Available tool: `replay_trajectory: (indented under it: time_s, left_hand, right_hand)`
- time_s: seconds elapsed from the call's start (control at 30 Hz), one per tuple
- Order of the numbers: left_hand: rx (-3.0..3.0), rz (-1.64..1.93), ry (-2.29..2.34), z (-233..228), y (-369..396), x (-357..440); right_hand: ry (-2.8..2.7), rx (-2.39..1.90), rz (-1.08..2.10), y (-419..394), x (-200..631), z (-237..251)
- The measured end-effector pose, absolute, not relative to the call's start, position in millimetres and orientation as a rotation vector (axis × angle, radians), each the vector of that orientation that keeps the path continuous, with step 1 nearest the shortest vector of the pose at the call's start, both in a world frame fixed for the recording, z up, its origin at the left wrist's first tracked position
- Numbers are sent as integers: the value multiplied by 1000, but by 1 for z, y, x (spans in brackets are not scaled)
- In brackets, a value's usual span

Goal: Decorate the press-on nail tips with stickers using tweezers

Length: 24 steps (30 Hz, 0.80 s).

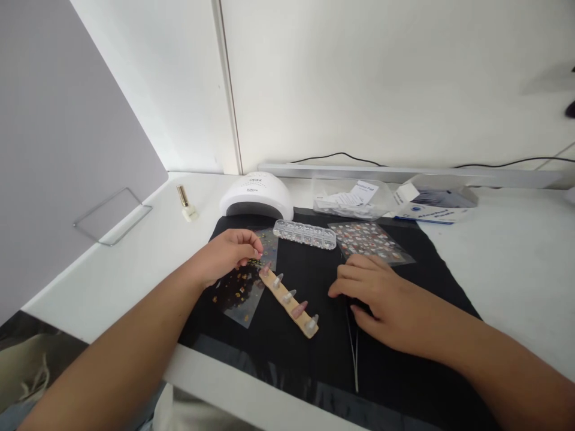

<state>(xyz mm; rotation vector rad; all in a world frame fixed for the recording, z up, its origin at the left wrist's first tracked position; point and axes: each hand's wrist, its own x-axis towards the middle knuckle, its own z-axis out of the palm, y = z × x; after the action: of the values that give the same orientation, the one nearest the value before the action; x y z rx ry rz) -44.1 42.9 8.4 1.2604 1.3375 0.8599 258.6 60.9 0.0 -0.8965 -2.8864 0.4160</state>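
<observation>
Fingers [251,248] on sticker sheet [240,290]

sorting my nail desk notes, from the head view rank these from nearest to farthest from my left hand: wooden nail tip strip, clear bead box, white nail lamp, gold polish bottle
From the left hand:
1. Wooden nail tip strip, just right of the fingertips.
2. Clear bead box, right and a little behind.
3. White nail lamp, straight behind.
4. Gold polish bottle, behind, to the left.

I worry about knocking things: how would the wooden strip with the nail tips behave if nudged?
The wooden strip looks thin and flat, so it would likely slide on the black mat, not roll. The nail tips stand proud, so they may snag or pop off.
</observation>
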Motion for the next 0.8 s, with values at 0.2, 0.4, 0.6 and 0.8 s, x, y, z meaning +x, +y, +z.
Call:
replay_trajectory:
  time_s: [0.2, 0.4, 0.6, 0.8]
  left_hand:
    - [1255, 877, 1346, 9, 40, -43]
    - [1260, 887, 1356, 8, 39, -43]
    - [1270, 898, 1368, 8, 39, -43]
    - [1287, 899, 1368, 6, 39, -43]
  right_hand:
    - [-2892, -993, 260, 62, 275, 5]
    - [-2952, -1052, 181, 59, 276, 20]
    - [-3012, -1023, 157, 55, 270, 13]
    - [-3020, -966, 131, 56, 265, 6]
